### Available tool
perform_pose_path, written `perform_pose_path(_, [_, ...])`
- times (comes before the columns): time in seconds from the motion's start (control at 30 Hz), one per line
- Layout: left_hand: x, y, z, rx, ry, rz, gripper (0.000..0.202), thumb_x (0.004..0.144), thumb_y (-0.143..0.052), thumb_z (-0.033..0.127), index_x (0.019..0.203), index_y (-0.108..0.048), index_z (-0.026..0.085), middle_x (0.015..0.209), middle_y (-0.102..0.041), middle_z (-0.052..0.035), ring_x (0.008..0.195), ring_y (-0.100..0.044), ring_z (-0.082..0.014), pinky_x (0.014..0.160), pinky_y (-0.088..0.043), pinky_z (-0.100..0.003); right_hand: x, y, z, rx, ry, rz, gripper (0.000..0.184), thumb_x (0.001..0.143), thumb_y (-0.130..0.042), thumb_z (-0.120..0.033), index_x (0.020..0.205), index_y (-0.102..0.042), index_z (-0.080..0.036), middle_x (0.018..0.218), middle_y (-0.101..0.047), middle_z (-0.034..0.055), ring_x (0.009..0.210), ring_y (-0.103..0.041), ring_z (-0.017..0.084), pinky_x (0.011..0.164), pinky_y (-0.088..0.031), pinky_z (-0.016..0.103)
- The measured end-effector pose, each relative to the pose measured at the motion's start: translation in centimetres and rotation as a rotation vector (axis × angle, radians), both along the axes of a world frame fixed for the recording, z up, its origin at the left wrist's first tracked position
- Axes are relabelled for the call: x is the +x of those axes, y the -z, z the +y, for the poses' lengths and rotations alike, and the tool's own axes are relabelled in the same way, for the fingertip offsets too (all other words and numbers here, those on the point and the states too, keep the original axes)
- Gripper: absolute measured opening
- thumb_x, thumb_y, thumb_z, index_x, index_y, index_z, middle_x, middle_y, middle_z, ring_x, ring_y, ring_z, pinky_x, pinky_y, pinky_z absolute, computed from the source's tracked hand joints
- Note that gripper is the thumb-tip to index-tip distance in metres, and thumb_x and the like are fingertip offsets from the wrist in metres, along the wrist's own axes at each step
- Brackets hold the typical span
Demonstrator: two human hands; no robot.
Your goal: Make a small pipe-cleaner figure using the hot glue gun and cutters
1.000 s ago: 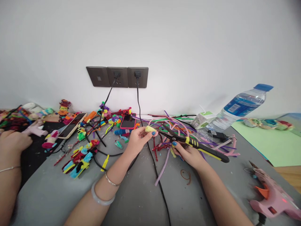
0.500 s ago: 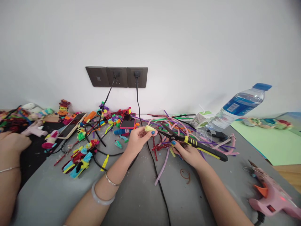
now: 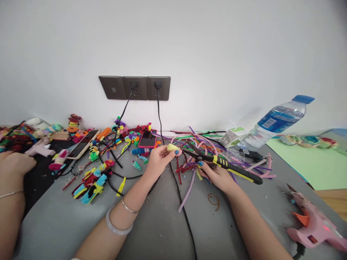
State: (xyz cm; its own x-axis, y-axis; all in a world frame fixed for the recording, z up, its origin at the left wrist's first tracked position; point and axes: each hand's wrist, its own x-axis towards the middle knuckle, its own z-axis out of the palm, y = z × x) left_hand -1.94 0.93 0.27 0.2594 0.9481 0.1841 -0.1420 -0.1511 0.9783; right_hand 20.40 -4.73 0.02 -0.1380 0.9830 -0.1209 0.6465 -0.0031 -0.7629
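My left hand (image 3: pixel 159 159) pinches a small pale-yellow fuzzy piece (image 3: pixel 172 147) with some pink beside the thumb, probably bent pipe cleaner. My right hand (image 3: pixel 217 176) is closed around pliers (image 3: pixel 226 164) with black-and-yellow handles. Their dark jaws stand apart and point left, close to the left thumb; whether they touch the piece I cannot tell. A short yellow strip (image 3: pixel 199 174) shows below the right fingers. Beyond the hands lies a tangle of pink, purple, red and green pipe cleaners (image 3: pixel 199 141), with a lilac one (image 3: pixel 187 193) stretching toward me.
A pink glue gun (image 3: pixel 316 225) lies at right, its light red. A water bottle (image 3: pixel 279 121) and a drink carton (image 3: pixel 232 137) stand at the back. Left are pipe-cleaner figures (image 3: pixel 93 184), phones (image 3: pixel 84 143) and another person's hand (image 3: pixel 16 167). A black cable (image 3: pixel 185 216) crosses the table.
Almost nothing differs. Both hands keep the same hold on the yellow piece and the pliers, and the view has shifted very slightly.
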Motion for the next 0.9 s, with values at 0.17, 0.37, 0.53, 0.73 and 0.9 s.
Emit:
perform_pose_path(0.17, [0.05,-0.06,-0.03,-0.001,-0.006,-0.002,0.028,0.080,-0.070,0.040,0.089,-0.074,0.014,0.093,-0.077,-0.0096,0.087,-0.070,-0.0214,0.079,-0.052,-0.029,0.05,0.06,-0.03,0.001,-0.010,0.020,0.067,0.088,-0.019,-0.079,0.054,-0.038,-0.023,0.048,-0.042,-0.0010,0.050,-0.044,0.015,0.056,-0.041,0.030])
perform_pose_path(0.37, [0.04,0.08,0.00,0.010,-0.023,0.011,0.027,0.080,-0.070,0.040,0.089,-0.075,0.015,0.093,-0.077,-0.0091,0.087,-0.069,-0.0213,0.078,-0.052,-0.029,0.09,0.10,-0.05,0.023,-0.020,0.038,0.068,0.088,-0.020,-0.079,0.054,-0.038,-0.023,0.049,-0.042,-0.0009,0.050,-0.044,0.015,0.056,-0.040,0.030])
perform_pose_path(0.53, [0.06,0.26,0.07,0.005,-0.029,0.010,0.027,0.080,-0.070,0.040,0.090,-0.075,0.015,0.094,-0.077,-0.0091,0.088,-0.070,-0.0218,0.079,-0.053,-0.030,0.02,0.07,-0.07,-0.007,-0.006,0.027,0.067,0.087,-0.021,-0.079,0.055,-0.039,-0.023,0.049,-0.041,-0.0015,0.050,-0.044,0.015,0.057,-0.039,0.031])
perform_pose_path(0.73, [0.19,0.24,0.09,-0.004,-0.026,-0.010,0.028,0.079,-0.071,0.041,0.090,-0.075,0.015,0.095,-0.077,-0.0096,0.090,-0.071,-0.0228,0.080,-0.053,-0.031,0.06,0.26,-0.08,-0.009,0.004,0.032,0.064,0.089,-0.023,-0.076,0.057,-0.039,-0.023,0.050,-0.041,-0.0020,0.050,-0.043,0.015,0.058,-0.039,0.030])
perform_pose_path(0.9, [0.24,0.18,0.08,-0.022,-0.028,-0.007,0.029,0.078,-0.072,0.042,0.090,-0.075,0.016,0.095,-0.077,-0.0092,0.089,-0.071,-0.0222,0.079,-0.053,-0.030,0.04,0.25,-0.07,0.007,0.008,0.018,0.063,0.089,-0.023,-0.075,0.056,-0.039,-0.023,0.050,-0.042,-0.0015,0.051,-0.044,0.015,0.058,-0.039,0.030])
